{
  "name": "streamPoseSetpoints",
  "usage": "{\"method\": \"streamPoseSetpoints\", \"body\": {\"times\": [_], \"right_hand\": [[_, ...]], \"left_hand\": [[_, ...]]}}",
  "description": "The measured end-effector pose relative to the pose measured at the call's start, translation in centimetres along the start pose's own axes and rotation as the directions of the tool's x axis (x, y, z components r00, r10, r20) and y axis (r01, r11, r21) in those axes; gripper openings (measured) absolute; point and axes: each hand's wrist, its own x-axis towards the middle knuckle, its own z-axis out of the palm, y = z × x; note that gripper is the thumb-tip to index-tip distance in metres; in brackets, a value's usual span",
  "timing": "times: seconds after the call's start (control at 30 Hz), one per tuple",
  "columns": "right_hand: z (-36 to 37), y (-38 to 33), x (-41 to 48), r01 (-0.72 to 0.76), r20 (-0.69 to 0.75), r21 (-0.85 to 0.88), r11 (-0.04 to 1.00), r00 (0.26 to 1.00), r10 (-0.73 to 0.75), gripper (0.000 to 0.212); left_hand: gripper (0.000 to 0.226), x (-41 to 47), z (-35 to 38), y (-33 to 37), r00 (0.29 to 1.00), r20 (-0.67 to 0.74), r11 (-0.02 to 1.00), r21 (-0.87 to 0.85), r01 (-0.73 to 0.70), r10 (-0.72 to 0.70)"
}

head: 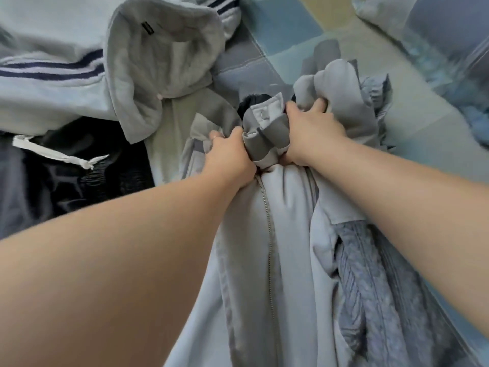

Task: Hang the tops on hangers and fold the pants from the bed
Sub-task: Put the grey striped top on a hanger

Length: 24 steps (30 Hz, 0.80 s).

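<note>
Now the left grip point(229, 154) and right grip point(313, 133) are each clamping bunched collar fabric of the pale grey zip jacket point(285, 234), which is lying on the bed point(288, 30) beside a hoodie point(158, 75).

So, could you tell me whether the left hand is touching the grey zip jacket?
Touching. The head view shows the left hand gripping the bunched fabric of the grey zip jacket near its collar.

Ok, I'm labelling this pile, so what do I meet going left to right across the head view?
In order: dark pants with a white drawstring → grey hood → left hand → right hand, both hands holding the grey zip jacket.
</note>
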Motion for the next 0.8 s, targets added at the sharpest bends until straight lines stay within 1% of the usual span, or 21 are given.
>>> {"method": "streamPoseSetpoints", "body": {"times": [0.13,0.23,0.27,0.33,0.4,0.47,0.5,0.53,0.57,0.6,0.63,0.67,0.7,0.73,0.77,0.8], "right_hand": [[1.2,0.7,-2.8,0.038,-0.153,0.056,0.998,0.988,-0.029,0.040],[2.1,2.7,-6.7,0.095,-0.181,0.173,0.980,0.981,-0.063,0.011],[2.3,3.5,-8.3,0.118,-0.169,0.222,0.968,0.982,-0.081,0.013],[2.4,5.0,-11.6,0.149,-0.120,0.310,0.939,0.986,-0.117,0.027],[2.3,6.3,-15.4,0.133,-0.043,0.341,0.931,0.991,-0.126,0.030],[2.7,7.3,-19.5,0.087,0.084,0.291,0.953,0.990,-0.117,0.023],[3.0,7.7,-21.6,0.057,0.173,0.261,0.964,0.979,-0.105,0.016],[3.1,8.2,-23.6,0.034,0.270,0.233,0.972,0.958,-0.099,0.011],[3.1,8.5,-25.4,0.029,0.365,0.204,0.978,0.925,-0.103,0.012],[2.9,9.0,-26.6,0.037,0.456,0.184,0.982,0.882,-0.119,0.014],[2.3,9.3,-27.4,0.044,0.544,0.184,0.982,0.828,-0.138,0.013],[1.4,9.6,-27.7,0.040,0.620,0.200,0.979,0.769,-0.158,0.019],[0.3,9.7,-27.7,0.006,0.689,0.229,0.973,0.705,-0.166,0.033],[-0.7,9.7,-27.3,-0.038,0.730,0.255,0.966,0.663,-0.166,0.047],[-1.4,9.6,-26.6,-0.053,0.725,0.259,0.965,0.671,-0.158,0.054],[-1.8,9.3,-25.7,-0.036,0.664,0.242,0.970,0.735,-0.138,0.056]], "left_hand": [[0.027,-2.0,-0.1,0.6,0.999,-0.033,0.999,0.007,-0.031,0.031],[0.027,-6.0,0.1,0.6,0.992,-0.111,0.998,0.048,-0.050,0.055],[0.026,-7.9,0.3,0.5,0.990,-0.125,0.996,0.066,-0.057,0.065],[0.024,-12.3,0.6,0.1,0.988,-0.119,0.992,0.089,-0.084,0.094],[0.022,-17.1,0.8,-0.4,0.990,-0.079,0.987,0.118,-0.104,0.114],[0.019,-21.9,1.2,-0.8,0.996,0.025,0.985,0.152,-0.083,0.081],[0.021,-24.2,1.4,-0.8,0.992,0.115,0.983,0.173,-0.065,0.046],[0.023,-26.2,1.6,-0.7,0.974,0.227,0.977,0.206,-0.056,0.008],[0.026,-28.0,1.7,-0.4,0.934,0.356,0.966,0.249,-0.072,-0.022],[0.027,-29.0,1.7,-0.1,0.873,0.485,0.953,0.282,-0.107,-0.046],[0.031,-29.5,1.2,0.4,0.796,0.601,0.946,0.295,-0.135,-0.074],[0.039,-29.3,0.4,0.8,0.716,0.690,0.949,0.286,-0.135,-0.106],[0.049,-28.7,-0.5,1.2,0.649,0.750,0.960,0.259,-0.103,-0.133],[0.057,-27.6,-1.4,1.5,0.623,0.769,0.973,0.225,-0.054,-0.144],[0.061,-26.4,-2.2,1.7,0.656,0.743,0.982,0.189,-0.011,-0.135],[0.061,-24.9,-2.6,1.6,0.740,0.662,0.988,0.152,0.029,-0.123]]}}
